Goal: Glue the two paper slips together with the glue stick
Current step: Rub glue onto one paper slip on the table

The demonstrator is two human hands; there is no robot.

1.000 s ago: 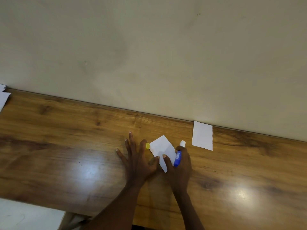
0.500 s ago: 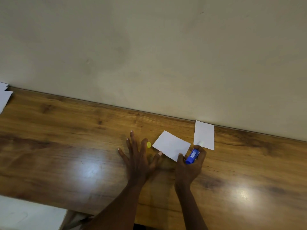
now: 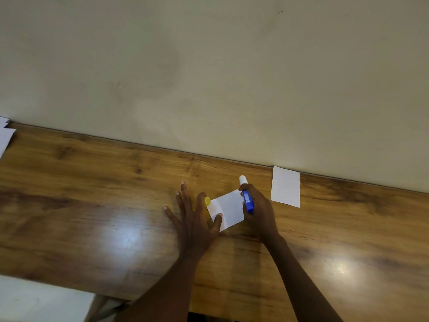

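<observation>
A white paper slip lies tilted on the wooden table between my hands. My left hand lies flat with fingers spread, its thumb pressing the slip's near left corner. My right hand grips a blue glue stick, its white tip pointing away at the slip's far right corner. The yellow cap sits by my left index finger. A second white slip rests to the right, against the wall.
The wooden table runs along a beige wall. More white paper lies at the far left edge. A white surface shows below the table's near left edge.
My right hand moved the glue stick from the slip's right end up to its far corner. The slip turned under my hands. My left hand stayed in place.
</observation>
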